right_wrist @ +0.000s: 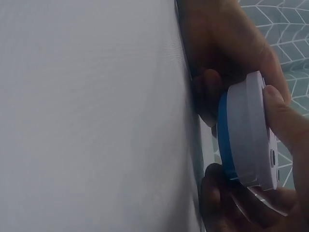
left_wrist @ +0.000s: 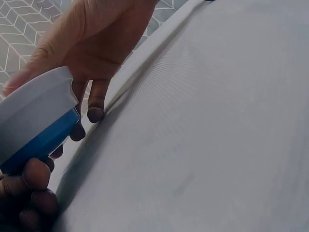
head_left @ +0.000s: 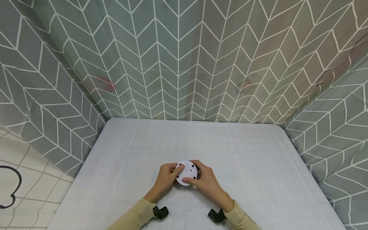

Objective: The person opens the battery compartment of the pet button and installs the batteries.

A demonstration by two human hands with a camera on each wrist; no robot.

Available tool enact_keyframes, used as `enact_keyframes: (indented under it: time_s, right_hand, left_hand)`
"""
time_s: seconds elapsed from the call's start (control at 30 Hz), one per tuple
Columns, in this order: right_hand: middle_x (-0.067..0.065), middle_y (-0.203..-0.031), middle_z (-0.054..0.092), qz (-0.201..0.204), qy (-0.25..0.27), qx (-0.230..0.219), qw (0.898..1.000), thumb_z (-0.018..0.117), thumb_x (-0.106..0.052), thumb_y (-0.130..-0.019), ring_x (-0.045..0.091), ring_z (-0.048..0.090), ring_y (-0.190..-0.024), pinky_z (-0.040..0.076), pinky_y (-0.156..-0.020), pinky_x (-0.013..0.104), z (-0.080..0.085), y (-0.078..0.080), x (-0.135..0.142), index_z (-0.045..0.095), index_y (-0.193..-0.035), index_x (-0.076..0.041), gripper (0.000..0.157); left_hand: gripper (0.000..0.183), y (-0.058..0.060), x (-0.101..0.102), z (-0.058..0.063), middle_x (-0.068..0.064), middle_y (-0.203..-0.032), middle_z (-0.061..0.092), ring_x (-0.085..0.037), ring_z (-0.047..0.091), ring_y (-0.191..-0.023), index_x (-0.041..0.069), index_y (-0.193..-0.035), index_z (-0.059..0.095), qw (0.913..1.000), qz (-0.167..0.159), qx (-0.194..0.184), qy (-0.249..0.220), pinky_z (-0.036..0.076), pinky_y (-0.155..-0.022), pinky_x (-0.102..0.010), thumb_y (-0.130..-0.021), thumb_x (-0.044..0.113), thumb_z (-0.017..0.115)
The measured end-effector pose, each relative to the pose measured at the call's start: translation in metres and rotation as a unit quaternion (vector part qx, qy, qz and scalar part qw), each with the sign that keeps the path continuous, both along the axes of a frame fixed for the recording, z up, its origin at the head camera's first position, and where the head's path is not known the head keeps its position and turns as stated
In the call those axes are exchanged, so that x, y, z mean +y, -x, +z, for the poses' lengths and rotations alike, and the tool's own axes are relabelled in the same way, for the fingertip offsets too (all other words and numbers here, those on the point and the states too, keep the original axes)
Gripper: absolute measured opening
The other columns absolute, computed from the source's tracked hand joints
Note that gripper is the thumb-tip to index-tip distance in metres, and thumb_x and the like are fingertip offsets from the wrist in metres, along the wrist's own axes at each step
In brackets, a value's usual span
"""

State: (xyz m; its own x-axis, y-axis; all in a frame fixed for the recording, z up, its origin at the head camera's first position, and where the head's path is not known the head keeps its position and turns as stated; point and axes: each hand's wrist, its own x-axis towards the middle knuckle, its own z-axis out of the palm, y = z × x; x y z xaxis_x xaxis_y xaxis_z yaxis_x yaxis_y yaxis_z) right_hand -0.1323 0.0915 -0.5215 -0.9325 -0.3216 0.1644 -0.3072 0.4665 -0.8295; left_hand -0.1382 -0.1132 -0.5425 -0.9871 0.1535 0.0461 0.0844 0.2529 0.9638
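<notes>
A round white device (head_left: 190, 172) is held up just above the table, its face with a cluster of small holes and several dark round feet turned upward. My left hand (head_left: 164, 176) grips it at the left edge, thumb over the face. From the right, my right hand (head_left: 207, 179) holds the opposite side, its thumb lying across the lower part of the face. In the left wrist view the device (left_wrist: 36, 104) shows a white body with a blue band beneath. The same device (right_wrist: 244, 130) appears side-on in the right wrist view, fingers partly hidden behind it.
A white cloth (head_left: 184, 140) with faint grid lines covers the table. Grey-green curtains (head_left: 178, 64) with a white chevron pattern stand behind it and along both sides. Pale floor tiles (head_left: 31, 179) show at the left. Black wrist cameras (head_left: 161, 212) sit at the sleeve cuffs.
</notes>
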Motion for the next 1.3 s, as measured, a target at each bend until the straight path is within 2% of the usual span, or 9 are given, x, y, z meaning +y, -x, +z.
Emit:
enact_keyframes:
  time_s: [0.13, 0.33, 0.4, 0.53, 0.67, 0.9, 1.13, 1.3]
  right_hand:
    - [-0.004, -0.11, 0.075, -0.001, 0.042, -0.03, 0.999, 0.092, -0.034, -0.083, 0.007, 0.072, -0.089, 0.057, -0.078, 0.024, -0.001, 0.0, 0.002, 0.068, -0.13, -0.023, 0.054]
    - [0.004, -0.111, 0.077, 0.001, 0.09, -0.058, 0.994, 0.083, -0.03, -0.094, 0.01, 0.075, -0.094, 0.06, -0.079, 0.025, -0.011, 0.005, 0.005, 0.072, -0.124, -0.014, 0.036]
    - [0.006, -0.11, 0.078, 0.011, 0.101, -0.073, 0.992, 0.079, -0.03, -0.096, 0.011, 0.075, -0.088, 0.061, -0.073, 0.028, -0.014, 0.007, 0.008, 0.073, -0.124, -0.013, 0.033]
    - [0.01, -0.105, 0.079, 0.046, 0.133, -0.12, 0.983, 0.075, -0.029, -0.1, 0.017, 0.074, -0.066, 0.061, -0.06, 0.038, -0.016, 0.009, 0.012, 0.069, -0.128, -0.009, 0.034]
    - [0.013, -0.104, 0.078, 0.073, 0.154, -0.151, 0.974, 0.072, -0.026, -0.102, 0.021, 0.074, -0.06, 0.061, -0.059, 0.043, -0.016, 0.01, 0.014, 0.066, -0.131, -0.004, 0.037]
    - [0.018, -0.109, 0.077, 0.08, 0.164, -0.144, 0.973, 0.075, -0.018, -0.1, 0.018, 0.076, -0.074, 0.062, -0.062, 0.041, -0.013, 0.009, 0.015, 0.065, -0.13, -0.001, 0.036]
    - [0.018, -0.107, 0.077, 0.062, 0.177, -0.129, 0.974, 0.078, -0.014, -0.097, 0.017, 0.078, -0.079, 0.062, -0.063, 0.04, -0.012, 0.009, 0.014, 0.067, -0.126, -0.001, 0.034]
    - [0.015, -0.11, 0.077, 0.038, 0.168, -0.101, 0.98, 0.081, -0.016, -0.094, 0.016, 0.078, -0.085, 0.063, -0.068, 0.034, -0.012, 0.008, 0.013, 0.069, -0.125, -0.004, 0.035]
  left_hand:
    - [0.037, 0.0, 0.001, -0.001, 0.003, -0.055, 0.062, -0.008, 0.053, -0.047, 0.008, -0.077, 0.067, 1.0, 0.003, 0.0, -0.004, 0.044, -0.047, -0.022, -0.104, 0.033, 0.068]
    - [0.037, -0.002, 0.001, -0.004, -0.002, -0.056, 0.065, -0.01, 0.056, -0.045, 0.006, -0.077, 0.067, 0.9997, -0.001, -0.006, -0.025, 0.046, -0.047, -0.024, -0.103, 0.032, 0.07]
    - [0.036, -0.002, 0.001, -0.003, -0.002, -0.056, 0.066, -0.011, 0.056, -0.045, 0.005, -0.077, 0.067, 0.9995, -0.002, -0.006, -0.032, 0.047, -0.046, -0.025, -0.102, 0.032, 0.071]
    - [0.035, -0.002, 0.001, -0.001, -0.001, -0.054, 0.064, -0.01, 0.056, -0.045, 0.005, -0.077, 0.066, 0.9994, -0.004, -0.003, -0.035, 0.046, -0.046, -0.024, -0.101, 0.03, 0.072]
    - [0.035, -0.001, 0.0, -0.001, 0.003, -0.052, 0.059, -0.008, 0.055, -0.046, 0.007, -0.076, 0.065, 0.9996, -0.006, 0.002, -0.027, 0.044, -0.047, -0.021, -0.101, 0.03, 0.072]
    - [0.034, -0.001, 0.0, 0.0, 0.004, -0.054, 0.057, -0.01, 0.053, -0.048, 0.007, -0.078, 0.066, 0.9994, -0.011, -0.001, -0.034, 0.042, -0.048, -0.021, -0.101, 0.031, 0.073]
    - [0.034, 0.0, -0.001, 0.0, 0.005, -0.061, 0.059, -0.006, 0.051, -0.053, 0.007, -0.083, 0.071, 0.9993, -0.007, -0.007, -0.037, 0.041, -0.051, -0.02, -0.103, 0.035, 0.07]
    - [0.036, 0.002, -0.002, -0.003, 0.004, -0.065, 0.058, -0.007, 0.049, -0.054, 0.004, -0.09, 0.075, 0.9981, 0.006, -0.016, -0.059, 0.041, -0.051, -0.022, -0.108, 0.033, 0.062]
